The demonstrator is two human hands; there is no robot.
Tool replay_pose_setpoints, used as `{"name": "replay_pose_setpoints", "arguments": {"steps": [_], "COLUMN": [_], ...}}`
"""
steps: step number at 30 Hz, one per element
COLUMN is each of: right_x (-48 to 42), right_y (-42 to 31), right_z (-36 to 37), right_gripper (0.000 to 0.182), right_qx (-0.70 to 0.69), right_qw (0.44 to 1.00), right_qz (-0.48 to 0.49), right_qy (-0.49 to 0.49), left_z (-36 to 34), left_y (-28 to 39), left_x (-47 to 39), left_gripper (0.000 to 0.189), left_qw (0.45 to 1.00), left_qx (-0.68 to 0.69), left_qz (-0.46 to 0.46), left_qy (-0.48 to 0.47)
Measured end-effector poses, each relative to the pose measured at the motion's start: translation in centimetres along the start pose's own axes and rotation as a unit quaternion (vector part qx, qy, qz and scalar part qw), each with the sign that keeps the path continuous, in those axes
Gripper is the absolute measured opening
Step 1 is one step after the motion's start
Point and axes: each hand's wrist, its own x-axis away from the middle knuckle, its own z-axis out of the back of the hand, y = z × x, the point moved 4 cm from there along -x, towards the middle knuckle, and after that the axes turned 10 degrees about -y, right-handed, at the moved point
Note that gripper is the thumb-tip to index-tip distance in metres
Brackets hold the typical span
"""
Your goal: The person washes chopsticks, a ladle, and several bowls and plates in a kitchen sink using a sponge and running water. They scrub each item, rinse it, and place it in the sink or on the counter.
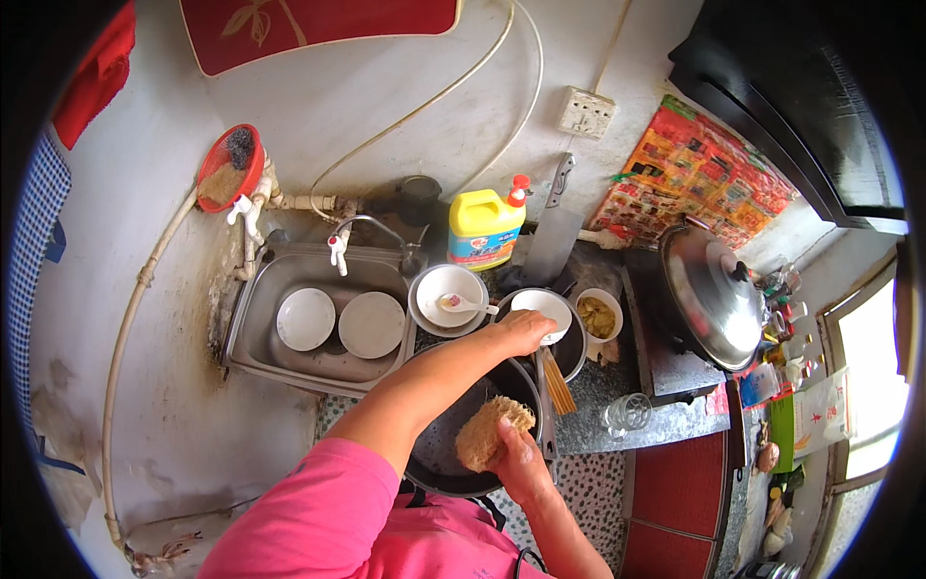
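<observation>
My left hand (527, 331) grips the near rim of a white bowl (541, 302), which sits at the top of a dark pot (576, 354). My right hand (519, 462) holds a tan loofah sponge (486, 434) over a large dark pan (434, 474) with some liquid in its bottom. Left of the gripped bowl, another white bowl (434, 286) rests in a metal basin (418, 313), with a white spoon (466, 305) across it. Wooden chopsticks (559, 383) and a long metal utensil handle (548, 423) lean out below my left hand.
Two white plates, a smaller one (305, 319) and a larger one (372, 325), lie in the steel sink (249, 340). Behind stand a yellow detergent bottle (477, 224) and an upright cleaver (553, 239). A food bowl (615, 307), a glass (629, 412) and a lidded wok (705, 289) are rightward.
</observation>
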Motion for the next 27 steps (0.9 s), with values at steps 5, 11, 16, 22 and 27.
{"name": "replay_pose_setpoints", "arguments": {"steps": [5,11,16,22,27], "right_x": [-0.5,-0.6,-1.0,-0.9,-1.8], "right_y": [0.7,0.2,0.6,1.7,3.4], "right_z": [0.2,-1.3,-1.7,-2.3,-3.1], "right_gripper": [0.042,0.041,0.042,0.041,0.041], "right_qx": [0.058,0.143,0.171,0.183,0.166], "right_qw": [0.998,0.990,0.984,0.970,0.961], "right_qz": [-0.023,-0.014,0.009,0.026,0.052], "right_qy": [0.020,-0.001,0.051,0.159,0.215], "left_z": [1.9,5.5,3.2,0.3,0.4], "left_y": [-0.5,-7.4,-12.7,-13.5,-12.1], "left_x": [1.3,10.1,14.6,12.5,13.2], "left_gripper": [0.021,0.017,0.012,0.009,0.011], "left_qw": [0.998,0.993,0.990,0.974,0.981], "left_qx": [0.057,0.000,-0.136,-0.221,-0.189], "left_qz": [0.005,0.040,0.036,-0.022,-0.050], "left_qy": [-0.004,0.110,-0.018,-0.039,0.017]}}
